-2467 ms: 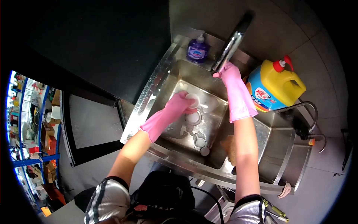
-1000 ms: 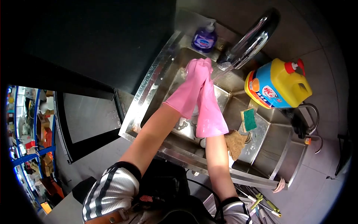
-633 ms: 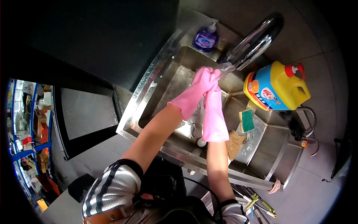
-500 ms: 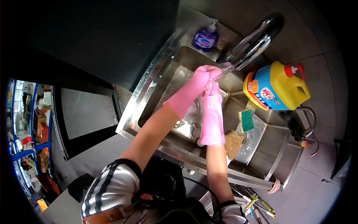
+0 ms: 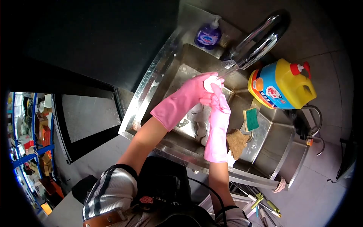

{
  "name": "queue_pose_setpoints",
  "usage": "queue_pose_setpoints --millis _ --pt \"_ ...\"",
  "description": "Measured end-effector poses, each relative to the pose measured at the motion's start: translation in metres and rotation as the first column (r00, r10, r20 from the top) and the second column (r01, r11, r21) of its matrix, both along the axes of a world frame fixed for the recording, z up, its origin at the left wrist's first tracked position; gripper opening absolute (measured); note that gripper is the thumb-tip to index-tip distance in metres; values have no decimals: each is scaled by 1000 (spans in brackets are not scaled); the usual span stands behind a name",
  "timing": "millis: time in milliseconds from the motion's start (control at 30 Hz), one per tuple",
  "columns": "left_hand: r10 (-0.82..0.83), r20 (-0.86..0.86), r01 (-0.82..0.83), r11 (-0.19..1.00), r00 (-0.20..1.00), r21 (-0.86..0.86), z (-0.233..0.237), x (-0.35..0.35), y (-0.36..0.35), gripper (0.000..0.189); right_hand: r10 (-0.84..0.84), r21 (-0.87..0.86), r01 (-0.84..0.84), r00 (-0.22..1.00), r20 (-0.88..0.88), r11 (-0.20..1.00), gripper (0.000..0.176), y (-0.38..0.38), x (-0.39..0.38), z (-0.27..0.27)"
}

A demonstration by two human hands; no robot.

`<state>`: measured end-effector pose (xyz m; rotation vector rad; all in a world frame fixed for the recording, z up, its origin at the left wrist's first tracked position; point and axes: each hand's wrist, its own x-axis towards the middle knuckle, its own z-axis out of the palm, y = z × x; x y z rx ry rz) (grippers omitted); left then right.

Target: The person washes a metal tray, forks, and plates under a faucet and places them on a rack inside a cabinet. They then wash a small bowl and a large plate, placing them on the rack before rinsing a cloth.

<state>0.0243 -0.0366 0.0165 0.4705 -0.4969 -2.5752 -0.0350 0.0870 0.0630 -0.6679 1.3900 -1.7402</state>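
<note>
Over the sink (image 5: 158, 81), the left hand (image 5: 194, 89) was curled around a small white cup (image 5: 211, 81), just below the tap (image 5: 261, 38) at 1 o'clock. The right hand (image 5: 218, 106) had its fingers nearly straight, tips touching the cup, gripping nothing. A yellow jug (image 5: 281, 85) stood at 3 o'clock

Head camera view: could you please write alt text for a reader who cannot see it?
A person's pink-gloved left hand holds a small white item below the faucet of a steel sink, the gloved right hand touching it. A purple soap bottle, yellow detergent jug and green sponge sit nearby.
</note>
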Motion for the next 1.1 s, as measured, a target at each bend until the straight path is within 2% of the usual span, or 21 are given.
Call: queue_pose_setpoints --millis 67,100,200,233,267,333,367,400,467,533,567,600,633,700,733,833,867,933,1000,1067,1100 --pt "-9 -78 23 983 997 180 -6 1 4 43 -12 39 9 997 74 999 40 7 3 12" --pt "3 -22 1 987 1000 161 -5 5 7 42 -17 47 10 991 135 999 45 10 2 10" --pt "41 147 -55 994 988 91 7 27 13 43 61 43 -67 989 133 997 56 17 5 25" --pt "10 326 -23 999 945 37 6 20 6 48 92 70 -99 991 92 993 59 21 -2 28" --pt "5 328 -7 1000 945 5 4 17 1 49 125 97 -130 991 51 987 62 26 -9 31" --pt "-2 325 24 998 946 -64 -4 10 -9 52 -32 135 34 999 -13 990 60 44 -29 15" --pt "7 276 4 999 961 -38 -5 4 -11 50 -110 190 103 994 23 976 55 51 -41 0" --pt "17 224 -16 1000 974 -9 -6 -5 -10 49 -160 299 141 986 40 944 42 56 -55 -18" --pt "48 118 -55 997 992 54 -8 -23 -4 47 -158 501 127 987 20 856 28 60 -68 -48" --pt "51 98 -70 976 994 207 -1 -27 6 41 -45 659 42 999 -12 751 24 66 -79 -103" --pt "40 56 -54 961 998 270 -4 -28 8 41 131 752 -86 991 0 653 26 70 -88 -130" --pt "33 13 -35 944 999 329 -7 -29 10 40 376 883 -54 915 -143 466 23 61 -68 -98" --pt "102 59 -117 901 993 417 1 -34 15 39 566 935 -26 801 -193 354 23 57 -56 -99" --pt "146 280 -239 913 949 331 -4 -57 20 33 772 964 29 593 -229 263 22 57 -38 -134" --pt "174 384 -292 916 907 275 -6 -63 19 31 816 966 61 524 -244 249 21 56 -29 -153" --pt "116 121 -124 991 986 54 16 -29 10 30 874 960 157 401 -275 230 20 50 -9 -199" --pt "67 183 -47 993 981 -110 26 -20 5 30 878 957 179 388 -281 228 19 47 -7 -210" --pt "0 331 140 906 944 -400 43 -6 -4 34 885 953 211 370 -282 215 18 38 -2 -221" --pt "21 264 27 983 964 -179 39 -9 -12 36 887 950 232 364 -285 209 17 32 0 -230" --pt "41 145 -55 994 989 93 46 -10 -18 35 891 947 246 353 -285 205 16 29 1 -237" --pt "24 62 -33 987 998 159 32 -13 -24 38 893 946 251 349 -285 204 16 29 1 -239"
